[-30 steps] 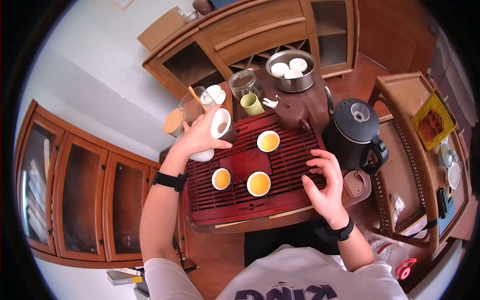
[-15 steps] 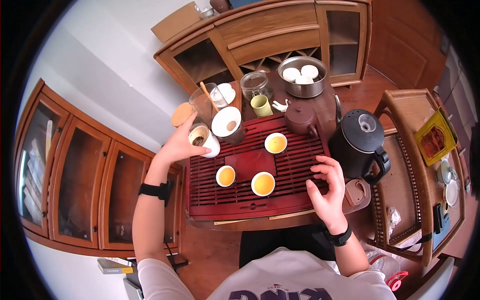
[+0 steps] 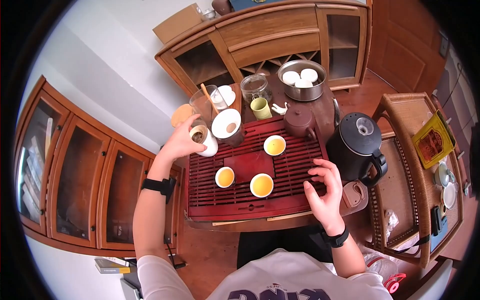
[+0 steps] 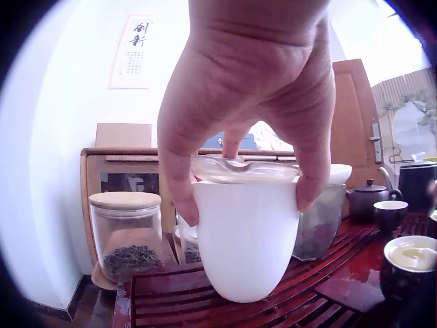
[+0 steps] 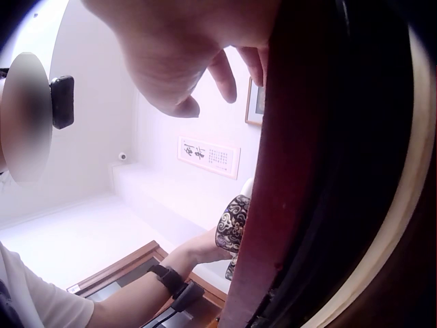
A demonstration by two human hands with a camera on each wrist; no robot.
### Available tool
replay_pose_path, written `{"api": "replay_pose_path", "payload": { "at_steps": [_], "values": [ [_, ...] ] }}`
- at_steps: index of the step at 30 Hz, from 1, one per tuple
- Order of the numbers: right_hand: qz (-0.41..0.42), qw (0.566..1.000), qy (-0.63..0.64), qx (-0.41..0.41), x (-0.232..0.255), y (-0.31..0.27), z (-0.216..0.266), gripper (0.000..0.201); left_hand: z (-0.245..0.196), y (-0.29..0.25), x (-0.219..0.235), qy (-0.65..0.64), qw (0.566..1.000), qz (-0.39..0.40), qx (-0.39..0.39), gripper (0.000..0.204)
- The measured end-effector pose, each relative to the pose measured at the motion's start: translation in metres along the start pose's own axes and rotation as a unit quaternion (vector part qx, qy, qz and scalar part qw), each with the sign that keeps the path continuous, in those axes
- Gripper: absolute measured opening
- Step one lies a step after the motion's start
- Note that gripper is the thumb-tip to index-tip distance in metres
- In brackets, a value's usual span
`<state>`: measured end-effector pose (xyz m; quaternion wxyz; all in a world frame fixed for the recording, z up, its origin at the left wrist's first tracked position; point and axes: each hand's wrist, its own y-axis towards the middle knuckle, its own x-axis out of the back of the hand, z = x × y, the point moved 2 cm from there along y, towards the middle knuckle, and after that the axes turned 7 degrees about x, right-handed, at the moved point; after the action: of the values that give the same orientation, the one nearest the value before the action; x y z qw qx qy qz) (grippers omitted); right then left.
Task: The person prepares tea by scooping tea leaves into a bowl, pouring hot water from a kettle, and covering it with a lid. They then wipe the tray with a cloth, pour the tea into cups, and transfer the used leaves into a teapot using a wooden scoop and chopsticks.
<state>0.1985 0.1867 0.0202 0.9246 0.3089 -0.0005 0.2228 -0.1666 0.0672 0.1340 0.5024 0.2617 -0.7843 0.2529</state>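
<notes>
My left hand (image 3: 181,141) grips a white cup (image 4: 249,239) by its upper rim, thumb on one side and fingers on the other. A clear lid (image 4: 246,169) lies across the cup's top, under my palm; dark tea leaves show inside in the head view. Right beside it stands a pitcher (image 4: 322,222) topped with a white strainer (image 3: 223,120). Three small cups of yellow tea (image 3: 275,145) sit on the red slatted tea tray (image 3: 295,172). Over the tray's right edge hovers my right hand (image 3: 326,192), fingers loosely bent, holding nothing.
A black kettle (image 3: 356,137) stands right of the tray, a brown teapot (image 3: 299,122) at its far corner. Behind are a green cup (image 3: 261,108), a glass jar (image 3: 256,90) and a metal pot (image 3: 305,93) with white cups. A wood-lidded jar (image 4: 126,236) stands back left.
My left hand has moved left from beside the strainer-topped pitcher onto the white cup and now grips its rim. The right hand has stayed nearly still. The head view has shifted slightly.
</notes>
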Motion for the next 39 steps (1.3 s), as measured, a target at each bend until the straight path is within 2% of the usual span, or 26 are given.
{"api": "replay_pose_path", "payload": {
  "at_steps": [2,4,6,9,11,14,21,27,30,32,33,35,37,39],
  "values": [
    [0.000,1.000,-0.001,0.001,0.000,0.000,0.000,0.025,0.004,0.003,0.002,-0.002,1.000,-0.007,-0.017,0.102],
    [-0.001,1.000,-0.002,0.002,0.000,0.000,0.000,0.025,0.026,0.023,0.003,-0.015,0.999,0.001,-0.041,0.101],
    [0.002,1.000,-0.001,-0.007,0.000,0.000,0.001,0.025,0.022,0.023,0.009,-0.029,0.998,0.011,-0.060,0.101],
    [-0.002,1.000,-0.001,-0.004,0.000,0.000,0.000,0.025,0.022,0.022,0.014,-0.014,0.999,0.042,-0.029,0.099],
    [-0.003,1.000,-0.001,-0.003,0.000,0.000,0.000,0.025,0.033,0.027,0.011,-0.092,0.989,0.108,-0.041,0.098],
    [-0.004,1.000,-0.004,-0.002,-0.001,-0.001,0.000,0.024,0.031,0.024,0.011,-0.074,0.991,0.088,-0.073,0.097],
    [-0.002,1.000,-0.015,0.007,-0.001,0.000,0.000,0.024,0.021,0.014,0.011,-0.003,0.995,0.072,-0.074,0.095],
    [-0.002,1.000,-0.016,0.007,-0.002,-0.001,-0.001,0.024,0.031,0.019,0.012,-0.016,0.986,0.084,-0.140,0.110],
    [0.001,1.000,-0.013,0.014,-0.001,0.000,0.000,0.025,0.012,0.016,0.015,-0.053,0.986,0.066,-0.142,0.116],
    [0.004,1.000,-0.012,0.015,-0.001,0.000,0.000,0.026,-0.022,0.005,0.016,0.118,0.977,-0.040,-0.176,0.119],
    [0.007,1.000,-0.010,0.015,0.000,0.000,-0.001,0.027,-0.033,0.004,0.011,0.117,0.977,-0.038,-0.176,0.119],
    [0.006,1.000,-0.011,0.014,0.000,0.000,0.000,0.027,-0.057,0.003,-0.001,0.079,0.962,0.007,-0.261,0.119],
    [0.007,1.000,-0.012,0.018,0.000,0.001,0.000,0.027,-0.069,0.006,-0.012,0.114,0.960,0.016,-0.255,0.120],
    [0.000,1.000,-0.008,0.017,0.000,0.000,0.000,0.028,-0.071,0.015,-0.022,0.032,0.964,0.083,-0.251,0.126]
  ]
}}
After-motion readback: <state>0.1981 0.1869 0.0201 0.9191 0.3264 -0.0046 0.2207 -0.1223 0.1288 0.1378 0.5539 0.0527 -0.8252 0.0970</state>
